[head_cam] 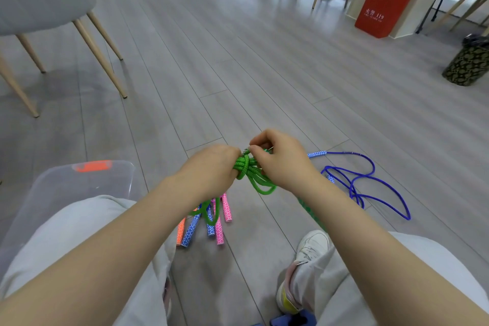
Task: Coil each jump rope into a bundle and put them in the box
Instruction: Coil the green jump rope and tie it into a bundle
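Left hand (214, 164) gripping bright green braided rope (247, 167) bundle, right hand (277, 159) pinching its wrapped knot

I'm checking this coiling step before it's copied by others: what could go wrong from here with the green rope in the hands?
1. The green rope is wrapped only at its middle, gripped by the left hand and pinched by the right hand; its loops hang loose and could slip out.
2. Those hanging loops dangle among the handles on the floor and may snag them.
3. The blue rope sprawls near the shoe and might trip the person.
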Tool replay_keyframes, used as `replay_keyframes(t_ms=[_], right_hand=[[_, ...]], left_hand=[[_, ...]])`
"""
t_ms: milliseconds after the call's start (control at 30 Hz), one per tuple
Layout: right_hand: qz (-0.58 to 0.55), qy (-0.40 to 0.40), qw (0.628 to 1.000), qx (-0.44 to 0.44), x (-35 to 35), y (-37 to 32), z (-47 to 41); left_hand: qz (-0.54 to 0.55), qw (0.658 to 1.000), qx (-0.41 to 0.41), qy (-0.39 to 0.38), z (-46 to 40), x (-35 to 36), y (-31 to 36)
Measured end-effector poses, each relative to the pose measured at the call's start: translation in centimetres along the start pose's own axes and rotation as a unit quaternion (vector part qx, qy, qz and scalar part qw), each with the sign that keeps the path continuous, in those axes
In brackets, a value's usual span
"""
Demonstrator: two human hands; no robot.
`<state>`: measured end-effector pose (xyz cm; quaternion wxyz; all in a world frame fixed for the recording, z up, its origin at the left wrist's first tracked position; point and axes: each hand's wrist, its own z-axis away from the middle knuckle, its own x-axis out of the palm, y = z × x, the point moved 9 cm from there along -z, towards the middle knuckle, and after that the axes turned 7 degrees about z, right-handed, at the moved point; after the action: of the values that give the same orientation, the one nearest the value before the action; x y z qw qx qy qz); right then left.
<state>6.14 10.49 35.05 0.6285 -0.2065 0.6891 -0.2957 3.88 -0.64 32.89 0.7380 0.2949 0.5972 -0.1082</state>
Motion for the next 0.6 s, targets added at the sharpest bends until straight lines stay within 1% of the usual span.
replay_keyframes(t_ms=[100,200,333,433,600], right_hand=[[-0.063,0.007,0.998,0.015,0.1,0.1,0.1],[-0.084,0.017,0.996,0.016,0.4,-0.1,0.2],[-0.111,0.033,0.993,0.019,0.2,-0.1,0.0],[-0.113,0.020,0.993,0.008,0.8,-0.2,0.2],[-0.118,0.031,0.992,0.031,0.6,0.8,-0.2]], left_hand=[[0.027,1.000,-0.012,0.008,0.0,-0.3,-0.3],[0.030,0.999,-0.029,0.012,-0.1,-0.4,-0.5],[0.038,0.998,-0.043,0.039,-0.2,-1.0,-0.9],[0.045,0.998,-0.037,0.003,0.0,-0.3,-1.0],[0.103,0.991,-0.036,-0.083,0.7,1.1,-0.7]])
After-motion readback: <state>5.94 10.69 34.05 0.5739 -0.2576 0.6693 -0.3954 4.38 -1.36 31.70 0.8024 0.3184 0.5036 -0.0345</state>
